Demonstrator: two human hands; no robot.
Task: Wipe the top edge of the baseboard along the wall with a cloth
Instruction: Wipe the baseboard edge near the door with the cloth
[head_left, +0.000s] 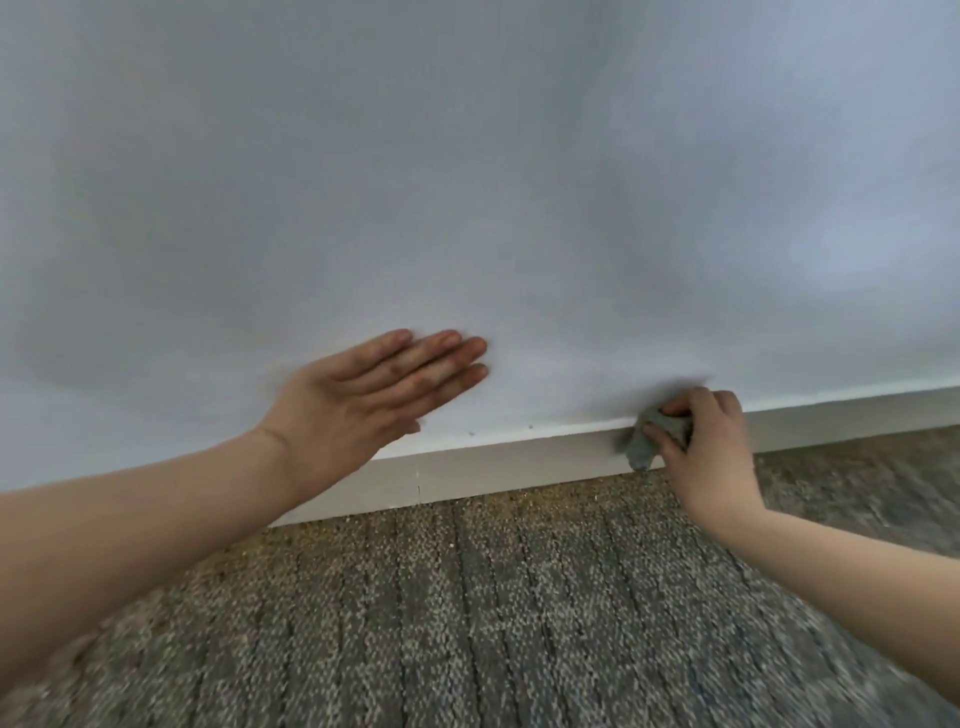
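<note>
The cloth (640, 453), a small grey wad, sits on the top edge of the baseboard (519, 457), right of the middle of the stretch in view. It hangs down over the board's front face almost to its bottom edge. The right hand (714, 457) grips it. The fingers (680, 409) curl over the top of the wad by the wall and the thumb (661, 435) presses into its front, so the cloth is clamped between them against the edge. The back of the hand faces the camera, and its forearm comes in from the lower right.

The baseboard is a plain off-white strip along the foot of the wall (467, 182), rising slightly from left to right across the view. A thin vertical seam (418, 488) cuts it well left of the cloth. Two small dark specks (471, 431) sit on the wall just above the top edge, between the two hands.

The left hand (358, 402) is well left of the cloth, held flat above the baseboard with its palm toward the wall. Its fingers are straight and close together and hold nothing. The fingertips lie at the wall's surface, but I cannot tell whether the palm touches. Its bare forearm crosses the lower left.

The carpet (493, 597) is brown-grey pile with darker ribs running toward the board, and it meets the baseboard's bottom edge.
</note>
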